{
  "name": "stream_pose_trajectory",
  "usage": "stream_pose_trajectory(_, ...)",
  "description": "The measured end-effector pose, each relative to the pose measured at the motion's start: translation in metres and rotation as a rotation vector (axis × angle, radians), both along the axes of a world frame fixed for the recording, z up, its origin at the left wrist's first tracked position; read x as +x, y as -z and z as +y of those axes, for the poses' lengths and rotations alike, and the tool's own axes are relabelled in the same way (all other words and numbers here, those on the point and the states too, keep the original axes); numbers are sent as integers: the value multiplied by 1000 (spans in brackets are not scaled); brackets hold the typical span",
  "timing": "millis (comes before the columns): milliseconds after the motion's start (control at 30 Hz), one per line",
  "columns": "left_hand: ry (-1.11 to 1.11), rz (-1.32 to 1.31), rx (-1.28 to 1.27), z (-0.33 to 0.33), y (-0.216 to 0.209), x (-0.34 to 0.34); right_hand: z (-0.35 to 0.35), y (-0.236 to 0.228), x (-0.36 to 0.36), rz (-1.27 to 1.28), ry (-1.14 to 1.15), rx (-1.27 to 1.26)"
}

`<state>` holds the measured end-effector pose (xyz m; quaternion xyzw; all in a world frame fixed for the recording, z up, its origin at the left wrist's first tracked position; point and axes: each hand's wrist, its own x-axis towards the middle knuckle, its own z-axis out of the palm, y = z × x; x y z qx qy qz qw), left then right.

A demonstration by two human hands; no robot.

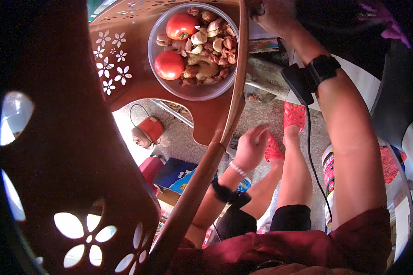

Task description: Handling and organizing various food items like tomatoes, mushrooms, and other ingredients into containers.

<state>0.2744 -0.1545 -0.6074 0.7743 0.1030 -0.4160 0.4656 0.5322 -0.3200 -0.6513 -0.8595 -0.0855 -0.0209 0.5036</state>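
A brown plastic chair (124, 87) with flower cut-outs fills the left, and on its seat a clear bowl (193, 94) of two tomatoes (169, 65) and garlic cloves is set. The left hand (251, 146) is lowered beside the chair's edge, fingers loosely curled and holding nothing (reaching down, it seems). The right hand (273, 16) is raised near the bowl's rim; its grip cannot be told, so sight of it is needed first.

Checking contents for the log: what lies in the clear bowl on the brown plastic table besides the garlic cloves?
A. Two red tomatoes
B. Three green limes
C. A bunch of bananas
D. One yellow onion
A: two tomatoes lie in the bowl among the garlic.
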Motion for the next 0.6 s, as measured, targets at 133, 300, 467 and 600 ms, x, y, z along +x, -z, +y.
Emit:
stream_pose_trajectory(133,-1009,526,-269,37,-31,-6,-3,-6,-6,118,8,57)
stream_pose_trajectory(300,-1323,851,-1120,74,-26,44,7,-21,-4,130,-32,206)
stream_pose_trajectory(467,-1280,898,-1325,50,-19,45,3,-28,4,281,6,10)
stream_pose_trajectory(600,-1314,913,-1388,47,-22,44,6,-22,3,180,29,29)
